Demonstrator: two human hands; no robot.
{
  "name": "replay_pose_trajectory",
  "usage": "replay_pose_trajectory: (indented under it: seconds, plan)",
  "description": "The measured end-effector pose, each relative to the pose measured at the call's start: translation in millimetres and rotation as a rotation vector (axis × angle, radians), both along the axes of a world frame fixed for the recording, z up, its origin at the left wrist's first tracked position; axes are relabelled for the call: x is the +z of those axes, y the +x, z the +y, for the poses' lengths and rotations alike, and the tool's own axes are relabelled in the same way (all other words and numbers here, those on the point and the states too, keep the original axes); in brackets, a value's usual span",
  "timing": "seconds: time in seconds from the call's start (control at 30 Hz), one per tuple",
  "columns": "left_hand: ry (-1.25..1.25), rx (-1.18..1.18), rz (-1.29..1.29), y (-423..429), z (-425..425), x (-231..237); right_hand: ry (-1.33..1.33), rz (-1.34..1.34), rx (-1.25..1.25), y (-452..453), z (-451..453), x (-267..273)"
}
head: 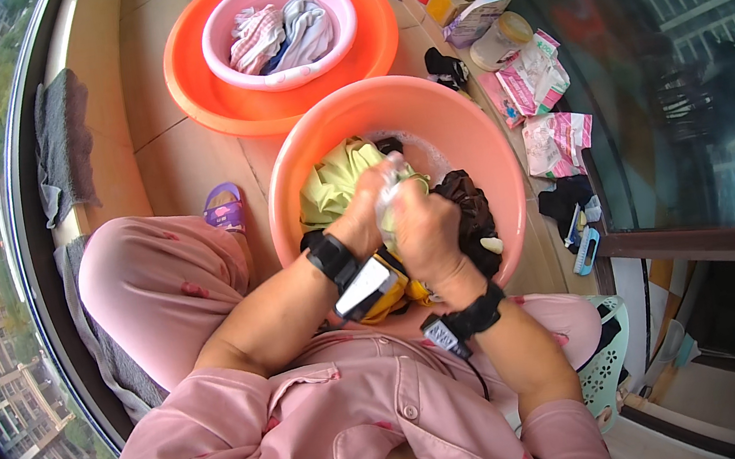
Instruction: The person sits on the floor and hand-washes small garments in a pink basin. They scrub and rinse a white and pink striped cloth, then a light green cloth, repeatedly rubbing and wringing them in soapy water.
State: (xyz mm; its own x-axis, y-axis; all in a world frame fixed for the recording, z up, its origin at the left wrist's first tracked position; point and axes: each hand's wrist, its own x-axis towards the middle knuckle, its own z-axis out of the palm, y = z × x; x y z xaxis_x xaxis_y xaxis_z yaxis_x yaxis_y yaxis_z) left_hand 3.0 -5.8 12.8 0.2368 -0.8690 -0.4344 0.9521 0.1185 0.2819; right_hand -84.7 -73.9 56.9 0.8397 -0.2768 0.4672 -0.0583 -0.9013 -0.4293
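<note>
Both of my hands are over a large peach plastic basin [500, 138]. My left hand [359, 213] and my right hand [426, 231] grip a wet, whitish piece of cloth [389, 201] between them, its lower part hidden by the fingers. Beneath them lie a lime-yellow garment [335, 181], a dark brown garment [474, 203] and a yellow garment [380, 312]. A small cream-coloured piece [492, 245], seemingly soap, rests on the dark cloth at the right. Foamy water [423, 150] shows along the far inner wall.
Beyond stands an orange basin [190, 92] holding a pink basin [210, 46] with clothes [305, 28]. Along the right lie packets [533, 76], a lidded jar [500, 42], dark cloth [559, 201] and a blue brush [586, 252]. A mint-green perforated basket [599, 373] stands beside my right leg.
</note>
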Motion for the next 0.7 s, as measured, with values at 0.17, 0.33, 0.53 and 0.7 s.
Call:
replay_pose_trajectory:
  seconds: [0.17,0.33,0.53,0.7]
  plan:
    - [0.129,-0.167,-0.090,-2,2,3,0.168,0.126,-0.235,0,-4,-2]
    - [-0.038,-0.061,0.022,3,4,4,0.088,0.143,0.011,-2,3,-1]
    - [0.047,-0.165,-0.068,-4,1,7,0.170,0.184,-0.215,2,-9,-8]
    - [0.041,-0.070,0.040,3,-10,17,0.517,0.148,-0.341,-6,-66,-24]
